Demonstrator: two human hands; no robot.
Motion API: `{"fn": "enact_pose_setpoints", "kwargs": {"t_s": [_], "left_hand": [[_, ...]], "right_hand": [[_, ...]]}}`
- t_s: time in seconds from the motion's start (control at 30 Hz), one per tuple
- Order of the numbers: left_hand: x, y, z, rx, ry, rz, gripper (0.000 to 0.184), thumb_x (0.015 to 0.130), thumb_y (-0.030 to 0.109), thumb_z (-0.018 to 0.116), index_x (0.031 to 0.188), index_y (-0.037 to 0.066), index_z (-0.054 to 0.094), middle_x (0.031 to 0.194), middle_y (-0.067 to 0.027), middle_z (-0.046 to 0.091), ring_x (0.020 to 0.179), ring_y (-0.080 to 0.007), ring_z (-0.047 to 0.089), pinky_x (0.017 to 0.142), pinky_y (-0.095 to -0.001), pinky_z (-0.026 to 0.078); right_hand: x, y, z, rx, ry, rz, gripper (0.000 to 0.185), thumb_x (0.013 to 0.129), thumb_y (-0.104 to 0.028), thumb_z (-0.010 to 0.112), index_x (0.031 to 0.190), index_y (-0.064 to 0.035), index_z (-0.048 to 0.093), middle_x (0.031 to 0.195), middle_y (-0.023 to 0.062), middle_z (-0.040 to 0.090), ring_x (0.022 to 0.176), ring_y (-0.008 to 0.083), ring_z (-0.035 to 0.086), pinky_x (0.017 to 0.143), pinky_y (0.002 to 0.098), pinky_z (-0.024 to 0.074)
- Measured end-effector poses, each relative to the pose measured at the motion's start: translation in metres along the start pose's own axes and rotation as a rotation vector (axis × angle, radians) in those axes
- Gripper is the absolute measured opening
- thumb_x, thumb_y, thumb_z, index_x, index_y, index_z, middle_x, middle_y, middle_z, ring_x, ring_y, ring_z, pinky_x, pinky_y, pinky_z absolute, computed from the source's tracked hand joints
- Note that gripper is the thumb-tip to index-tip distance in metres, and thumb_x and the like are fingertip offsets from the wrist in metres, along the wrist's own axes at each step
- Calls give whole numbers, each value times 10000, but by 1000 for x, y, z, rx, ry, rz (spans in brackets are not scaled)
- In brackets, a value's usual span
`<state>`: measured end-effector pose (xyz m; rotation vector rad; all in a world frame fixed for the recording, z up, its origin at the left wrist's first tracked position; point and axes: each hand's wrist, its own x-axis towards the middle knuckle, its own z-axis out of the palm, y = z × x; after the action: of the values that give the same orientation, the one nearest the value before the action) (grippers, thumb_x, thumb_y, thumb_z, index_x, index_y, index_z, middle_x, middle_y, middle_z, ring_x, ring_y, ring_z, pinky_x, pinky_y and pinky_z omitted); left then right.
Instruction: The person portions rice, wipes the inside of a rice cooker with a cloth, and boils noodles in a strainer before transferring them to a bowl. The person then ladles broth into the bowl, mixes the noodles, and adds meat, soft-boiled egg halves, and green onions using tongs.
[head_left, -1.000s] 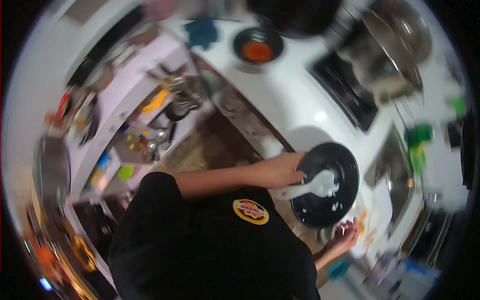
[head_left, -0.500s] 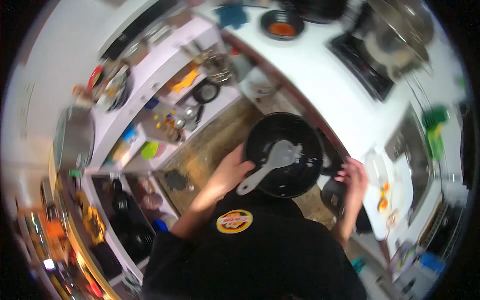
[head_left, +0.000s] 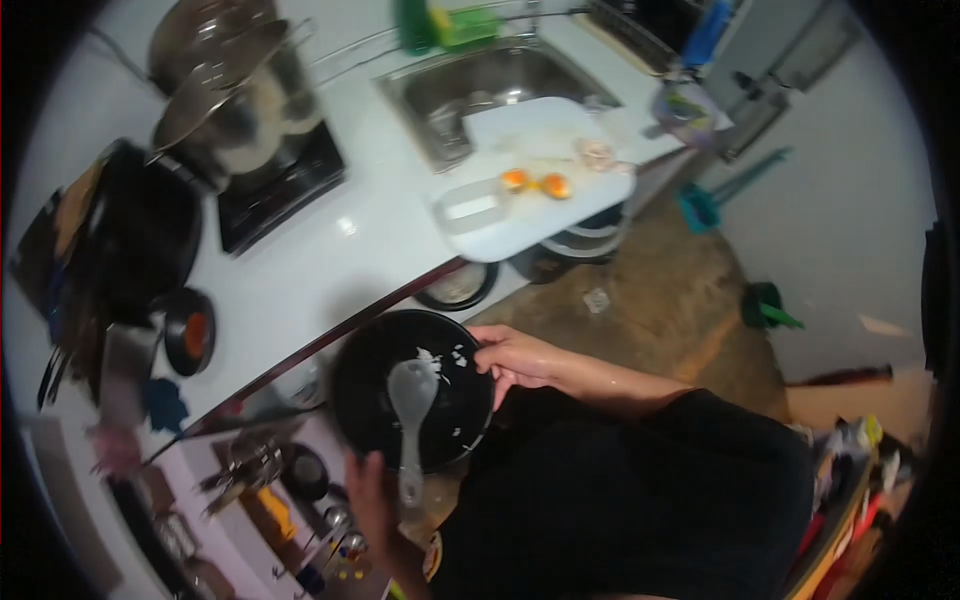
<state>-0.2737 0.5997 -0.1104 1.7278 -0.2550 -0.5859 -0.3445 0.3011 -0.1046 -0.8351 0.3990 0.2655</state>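
A black bowl (head_left: 365, 395) is tilted so that its inside faces the camera, with white bits like rice stuck in it. A pale translucent rice paddle (head_left: 411, 400) lies in it, its handle sticking out over the near rim. My right hand (head_left: 515, 360) is closed on the bowl's right rim, thumb on the inner side. My left hand (head_left: 370, 495) is at the bowl's lower-left edge, blurred and dark; whether it grips the rim cannot be made out. Beyond the bowl, a white cutting board (head_left: 575, 135) bears orange-yolked egg halves (head_left: 555, 186) and a clear container (head_left: 470, 207).
A sink (head_left: 410, 105) lies behind the board. Large metal pots (head_left: 245, 120) stand on a black stove (head_left: 280, 200) at the upper left. A small black bowl with orange sauce (head_left: 187, 332) is on the counter (head_left: 310, 290). Shelves (head_left: 210, 455) are lower left; a round dark container (head_left: 460, 285) sits below the counter edge.
The view has swung round, bringing sink and board to the top and shelves to the lower left. My right hand, apart from the bowl before, now holds its rim; my left hand sits lower.
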Motion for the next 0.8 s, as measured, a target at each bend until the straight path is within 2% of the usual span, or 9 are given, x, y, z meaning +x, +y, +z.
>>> {"fn": "enact_pose_setpoints", "kwargs": {"t_s": [0.03,0.07,0.1,0.2,0.4,0.53,0.63,0.7,0.8], "left_hand": [[7,4,-3,-89,-100,-10,651,894,330,533,1423,89,240,1026,-124,600,825,-219,622,664,-312,526],[15,34,2,-556,-222,-156,719,905,403,519,1455,116,156,1025,-144,604,815,-231,633,652,-343,547],[33,45,17,-559,-292,-114,773,905,452,498,1466,157,55,1022,-151,610,776,-234,644,611,-390,569],[66,66,46,-346,-179,-121,641,930,335,489,1448,127,174,1019,-145,616,761,-210,641,601,-304,548],[98,67,87,-334,-239,-172,475,915,213,497,1349,63,374,996,-126,618,790,-172,625,665,-287,520],[112,63,125,-307,3,-220,443,901,196,506,1313,62,418,964,-101,620,806,-159,613,672,-270,498],[130,55,163,-371,175,-259,416,898,189,501,1294,76,443,934,-78,623,798,-148,605,666,-262,488],[131,65,192,-419,246,-288,393,899,178,486,1280,83,466,937,-76,629,811,-149,608,689,-263,491],[135,93,228,-371,244,-321,371,910,164,479,1272,81,487,998,-90,630,866,-148,609,742,-262,497]], "right_hand": [[-6,-4,4,39,61,-41,485,766,14,440,1250,-22,449,941,143,640,664,235,678,541,430,601],[-13,-11,3,117,136,-83,445,752,26,438,1196,2,464,916,153,639,656,255,678,537,438,600],[-17,-20,-20,164,178,-160,412,749,29,437,1159,9,472,900,158,637,652,275,676,539,443,600],[-38,-75,-57,223,290,-428,320,747,21,448,1064,56,468,880,182,617,681,333,670,558,452,603],[-59,-215,-199,358,666,-666,240,777,-12,455,959,141,422,998,279,507,783,469,613,631,478,607],[-32,-318,-328,377,758,-751,278,761,19,393,1008,144,369,981,259,470,884,486,563,698,611,556],[-10,-380,-398,205,913,-751,372,737,38,356,1107,73,376,1070,266,438,952,464,525,706,639,540],[6,-417,-457,174,863,-733,357,810,-52,459,1160,0,412,1103,228,439,1039,427,484,698,664,519],[24,-455,-538,198,648,-679,358,855,-50,381,1158,139,407,1204,270,431,1141,408,433,899,596,435]]}}
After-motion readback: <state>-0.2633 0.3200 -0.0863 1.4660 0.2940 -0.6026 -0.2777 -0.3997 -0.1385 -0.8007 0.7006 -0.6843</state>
